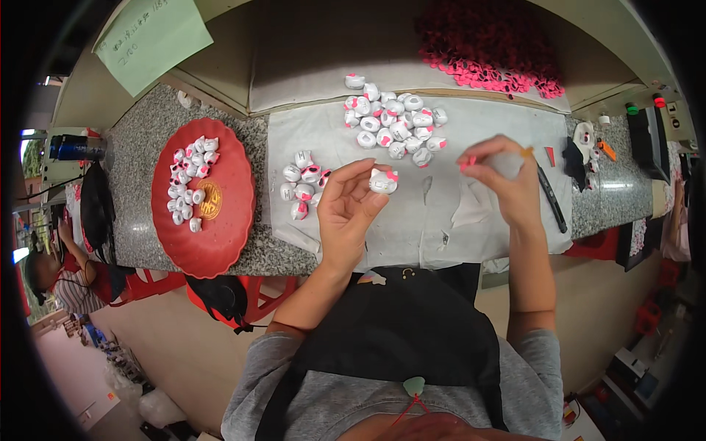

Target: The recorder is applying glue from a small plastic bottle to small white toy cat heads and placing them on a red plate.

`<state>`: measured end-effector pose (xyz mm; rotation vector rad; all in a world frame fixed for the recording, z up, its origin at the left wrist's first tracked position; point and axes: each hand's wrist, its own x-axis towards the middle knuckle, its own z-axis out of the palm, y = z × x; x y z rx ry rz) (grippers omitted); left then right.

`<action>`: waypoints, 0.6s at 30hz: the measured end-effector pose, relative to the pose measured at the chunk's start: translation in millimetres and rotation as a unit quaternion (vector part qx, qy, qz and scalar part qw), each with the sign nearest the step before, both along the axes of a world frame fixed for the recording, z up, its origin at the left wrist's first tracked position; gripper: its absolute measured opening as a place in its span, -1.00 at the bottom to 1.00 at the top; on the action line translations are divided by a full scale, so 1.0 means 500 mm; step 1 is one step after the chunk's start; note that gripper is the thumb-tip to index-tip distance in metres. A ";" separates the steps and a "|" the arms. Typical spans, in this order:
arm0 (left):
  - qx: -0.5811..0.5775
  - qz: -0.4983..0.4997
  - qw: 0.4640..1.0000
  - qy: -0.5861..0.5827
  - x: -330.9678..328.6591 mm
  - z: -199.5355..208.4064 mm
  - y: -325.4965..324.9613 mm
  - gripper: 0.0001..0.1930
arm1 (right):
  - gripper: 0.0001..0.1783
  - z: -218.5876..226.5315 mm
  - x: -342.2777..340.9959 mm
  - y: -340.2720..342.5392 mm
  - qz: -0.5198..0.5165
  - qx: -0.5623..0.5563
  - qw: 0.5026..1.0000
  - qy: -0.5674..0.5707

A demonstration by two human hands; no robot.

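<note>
My left hand (346,213) holds a small white cat-head figurine (383,181) with a pink bow between thumb and fingertips, above the white work sheet. To its right, my right hand (507,176) pinches a small pink piece (468,163), whose exact shape is too small to tell. Beside my left hand lies a small group of white cat heads (292,173), some with pink parts. Farther back sits a larger pile of such heads (399,131). A black pen-like tool (551,198) lies to the right of my right hand.
On the left stands a red scalloped plate (239,213) with several white heads on it. A heap of pink pieces (493,51) lies at the back right. A dark cloth (574,165) and an orange item (607,151) rest at right. A person (70,279) sits far left.
</note>
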<state>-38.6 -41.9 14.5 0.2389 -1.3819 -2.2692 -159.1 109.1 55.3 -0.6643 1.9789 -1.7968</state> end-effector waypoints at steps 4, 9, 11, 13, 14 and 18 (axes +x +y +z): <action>0.010 -0.036 0.999 0.004 0.002 0.005 0.005 -0.63 | -0.86 -0.045 0.056 0.016 -0.009 -0.109 0.994 -0.016; -0.024 -0.052 0.998 0.000 0.009 0.019 0.016 -0.64 | -0.82 -0.035 0.102 0.006 0.005 -0.162 0.979 -0.127; -0.037 -0.059 0.998 0.002 0.012 0.023 0.019 -0.64 | -0.82 -0.029 0.111 0.002 0.001 -0.173 0.975 -0.138; -0.062 -0.056 0.996 -0.002 0.015 0.029 0.024 -0.65 | -0.82 -0.020 0.115 0.001 0.004 -0.183 0.969 -0.165; -0.063 -0.059 0.996 -0.002 0.016 0.029 0.025 -0.65 | -0.83 -0.017 0.116 0.001 0.009 -0.192 0.963 -0.192; -0.197 -0.019 0.980 -0.016 0.015 0.029 0.033 -0.70 | -0.84 -0.020 0.116 -0.001 0.012 -0.200 0.965 -0.170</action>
